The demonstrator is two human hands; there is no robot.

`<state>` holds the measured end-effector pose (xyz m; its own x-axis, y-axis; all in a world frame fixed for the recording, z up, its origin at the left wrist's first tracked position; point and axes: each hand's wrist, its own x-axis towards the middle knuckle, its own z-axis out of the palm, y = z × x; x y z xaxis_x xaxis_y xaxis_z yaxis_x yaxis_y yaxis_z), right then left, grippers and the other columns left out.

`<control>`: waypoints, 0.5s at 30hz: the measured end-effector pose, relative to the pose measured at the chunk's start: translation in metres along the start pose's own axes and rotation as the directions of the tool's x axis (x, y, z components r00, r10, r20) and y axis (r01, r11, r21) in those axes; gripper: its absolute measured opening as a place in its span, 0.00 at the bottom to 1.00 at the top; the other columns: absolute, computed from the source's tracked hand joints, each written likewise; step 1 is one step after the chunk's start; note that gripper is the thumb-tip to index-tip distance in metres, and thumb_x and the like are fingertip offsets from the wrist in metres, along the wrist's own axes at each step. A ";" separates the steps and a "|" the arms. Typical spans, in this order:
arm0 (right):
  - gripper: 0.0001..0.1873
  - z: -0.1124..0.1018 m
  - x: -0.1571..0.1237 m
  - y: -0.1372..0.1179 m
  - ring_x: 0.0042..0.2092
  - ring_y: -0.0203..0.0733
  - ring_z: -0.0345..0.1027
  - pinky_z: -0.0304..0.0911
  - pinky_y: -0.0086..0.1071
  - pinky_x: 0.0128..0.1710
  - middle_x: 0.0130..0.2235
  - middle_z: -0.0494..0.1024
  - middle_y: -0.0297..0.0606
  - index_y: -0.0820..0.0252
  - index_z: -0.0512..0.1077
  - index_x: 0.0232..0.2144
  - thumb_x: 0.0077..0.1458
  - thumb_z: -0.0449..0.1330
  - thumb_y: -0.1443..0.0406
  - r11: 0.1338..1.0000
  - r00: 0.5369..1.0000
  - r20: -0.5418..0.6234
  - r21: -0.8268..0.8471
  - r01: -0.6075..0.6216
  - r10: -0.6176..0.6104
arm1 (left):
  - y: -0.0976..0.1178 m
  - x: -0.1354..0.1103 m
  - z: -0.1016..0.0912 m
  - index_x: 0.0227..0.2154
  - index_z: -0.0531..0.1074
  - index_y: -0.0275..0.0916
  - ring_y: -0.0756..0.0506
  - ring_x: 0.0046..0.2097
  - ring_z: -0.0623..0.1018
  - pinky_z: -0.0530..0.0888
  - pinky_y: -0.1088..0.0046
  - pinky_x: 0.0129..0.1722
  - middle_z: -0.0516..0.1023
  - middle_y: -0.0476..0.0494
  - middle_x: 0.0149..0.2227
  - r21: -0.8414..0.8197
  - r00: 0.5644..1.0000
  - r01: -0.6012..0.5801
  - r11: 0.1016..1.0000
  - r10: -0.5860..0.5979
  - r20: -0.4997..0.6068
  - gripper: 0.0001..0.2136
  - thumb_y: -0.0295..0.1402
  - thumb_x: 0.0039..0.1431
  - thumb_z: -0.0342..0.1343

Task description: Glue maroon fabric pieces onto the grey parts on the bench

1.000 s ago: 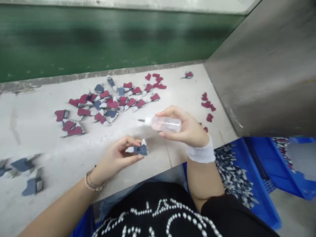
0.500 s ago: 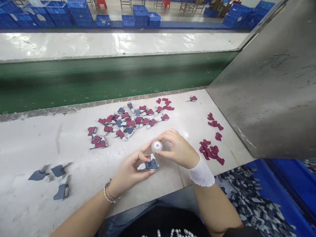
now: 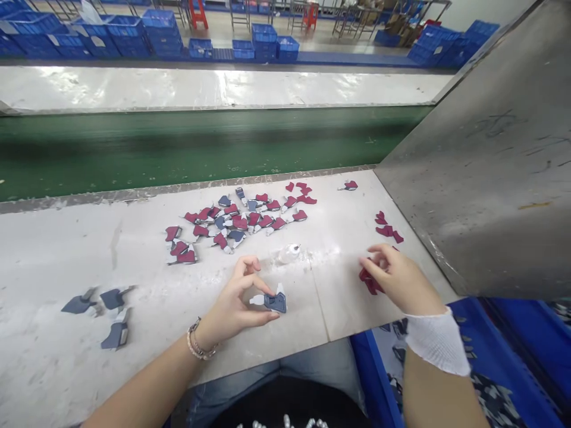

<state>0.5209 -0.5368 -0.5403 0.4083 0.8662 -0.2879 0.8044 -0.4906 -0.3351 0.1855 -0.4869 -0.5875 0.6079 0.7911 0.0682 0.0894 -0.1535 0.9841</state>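
Observation:
My left hand (image 3: 238, 297) pinches a small dark blue-grey plastic part (image 3: 275, 302) with white tabs, its hollow side facing up. Further right, my right hand (image 3: 395, 276), wrapped in a white wrist band, hovers over a pile of maroon pieces (image 3: 369, 282) and partly hides it. Its fingers are bent and look slightly apart, with nothing visible between them. A clear bottle with a narrow tip (image 3: 289, 254) lies on the table between the hands. Behind it spreads a group of blue-grey parts, many with maroon pieces on top (image 3: 239, 222).
Three blue-grey parts (image 3: 115, 336) lie at the left. More maroon pieces (image 3: 386, 230) are near the metal panel (image 3: 491, 160) on the right. Below the table edge sits a blue bin (image 3: 377, 380) with dark parts. A green strip (image 3: 200, 142) runs behind the table.
My right hand has let go of the bottle, which now lies on the table, and has moved right to the maroon pile. My left hand still holds the plastic part.

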 end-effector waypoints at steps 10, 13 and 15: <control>0.20 0.013 0.029 0.025 0.44 0.37 0.70 0.70 0.38 0.48 0.43 0.73 0.41 0.66 0.69 0.48 0.66 0.56 0.54 0.952 0.990 0.026 -0.279 -0.127 0.140 | 0.020 -0.011 0.015 0.33 0.74 0.43 0.33 0.69 0.57 0.63 0.44 0.64 0.57 0.40 0.66 0.277 0.981 -0.189 0.942 0.166 0.104 0.07 0.34 0.53 0.67; 0.19 0.011 0.036 0.023 0.43 0.37 0.69 0.70 0.37 0.48 0.41 0.73 0.40 0.67 0.70 0.45 0.64 0.57 0.55 0.942 0.994 0.063 -0.330 -0.067 0.093 | 0.030 -0.024 0.022 0.34 0.74 0.41 0.32 0.73 0.51 0.60 0.44 0.67 0.54 0.39 0.70 0.256 0.979 -0.204 0.945 0.196 0.055 0.08 0.34 0.53 0.67; 0.17 0.011 0.044 0.029 0.40 0.35 0.69 0.69 0.35 0.45 0.37 0.73 0.38 0.67 0.71 0.40 0.63 0.59 0.55 0.939 0.996 0.071 -0.344 -0.025 0.053 | 0.031 -0.033 0.026 0.34 0.75 0.40 0.32 0.70 0.57 0.62 0.45 0.66 0.59 0.36 0.68 0.256 0.976 -0.210 0.944 0.218 -0.001 0.11 0.36 0.51 0.69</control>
<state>0.5569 -0.5141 -0.5727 0.4183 0.8302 -0.3685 0.8933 -0.4494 0.0016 0.1885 -0.5332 -0.5631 0.6117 0.7394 0.2812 0.1581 -0.4627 0.8723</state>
